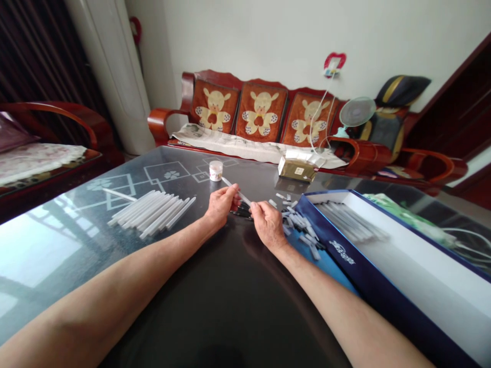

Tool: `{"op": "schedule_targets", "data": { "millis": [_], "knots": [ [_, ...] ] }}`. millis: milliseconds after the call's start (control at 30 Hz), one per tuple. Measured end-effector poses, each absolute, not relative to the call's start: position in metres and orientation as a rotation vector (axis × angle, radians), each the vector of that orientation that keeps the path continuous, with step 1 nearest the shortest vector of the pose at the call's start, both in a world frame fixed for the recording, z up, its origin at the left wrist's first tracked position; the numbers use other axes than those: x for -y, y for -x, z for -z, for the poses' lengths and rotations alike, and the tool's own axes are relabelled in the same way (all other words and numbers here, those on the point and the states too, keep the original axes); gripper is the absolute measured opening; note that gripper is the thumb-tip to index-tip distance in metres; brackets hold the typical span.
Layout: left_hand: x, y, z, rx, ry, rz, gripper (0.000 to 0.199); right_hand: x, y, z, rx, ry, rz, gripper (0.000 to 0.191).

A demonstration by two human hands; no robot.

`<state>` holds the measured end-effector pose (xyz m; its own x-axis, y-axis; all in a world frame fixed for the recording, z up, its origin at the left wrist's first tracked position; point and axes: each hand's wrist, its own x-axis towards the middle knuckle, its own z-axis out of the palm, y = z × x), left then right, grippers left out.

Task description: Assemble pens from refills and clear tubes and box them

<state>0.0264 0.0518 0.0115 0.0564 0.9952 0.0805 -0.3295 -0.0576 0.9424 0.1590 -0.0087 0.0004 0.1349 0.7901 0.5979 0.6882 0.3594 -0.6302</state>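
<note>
The person's two bare forearms reach in over the dark, glossy table (pixel 215 306) from the near edge of the view; at the right, the long blue box (pixel 345 258) with a white inside stands open, its near end running out of view, and a row of slim, pale sticks (pixel 351 222) lies in its far part; the right hand (pixel 267 222) is just left of the box, its thumb and fingers closed on the near end of the thin white tube (pixel 244 197); the left hand (pixel 221 205) grips the same tube farther along, thumb and fingers pinched round it, so that it slants between the two hands above the table, its far tip pointing toward the paper cup.

Beside the right hand, small whitish caps (pixel 307 227) lie scattered, some on a flat blue piece (pixel 320 263) against the box; dark slender pieces (pixel 241 210) lie beneath and between the hands; to the left, a bundle of white tubes (pixel 151 213) lies side by side, with one loose tube (pixel 118 194) just beyond.

Farther off stand the paper cup (pixel 216 170) and a tissue box (pixel 297 168); behind the table is a wooden sofa (pixel 161 122) with bear-patterned cushions (pixel 262 112).
</note>
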Motion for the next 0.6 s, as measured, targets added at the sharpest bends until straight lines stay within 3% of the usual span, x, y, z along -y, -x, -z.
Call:
{"op": "schedule_targets", "data": {
  "millis": [300, 500, 600],
  "knots": [
    [-0.047, -0.029, -0.016, -0.708, -0.819, -1.251, 0.015, 0.010, -0.154, 0.005, 1.676, 1.440, -0.222, 0.040],
    [-0.052, -0.025, -0.022, -0.786, -0.865, -1.251, 0.035, 0.003, -0.166, 0.000, 1.618, 1.378, -0.096, 0.038],
    [-0.056, -0.019, -0.021, -0.978, -1.170, -1.316, 0.030, -0.007, -0.192, -0.009, 1.546, 1.371, 0.031, 0.030]
  ]
}}
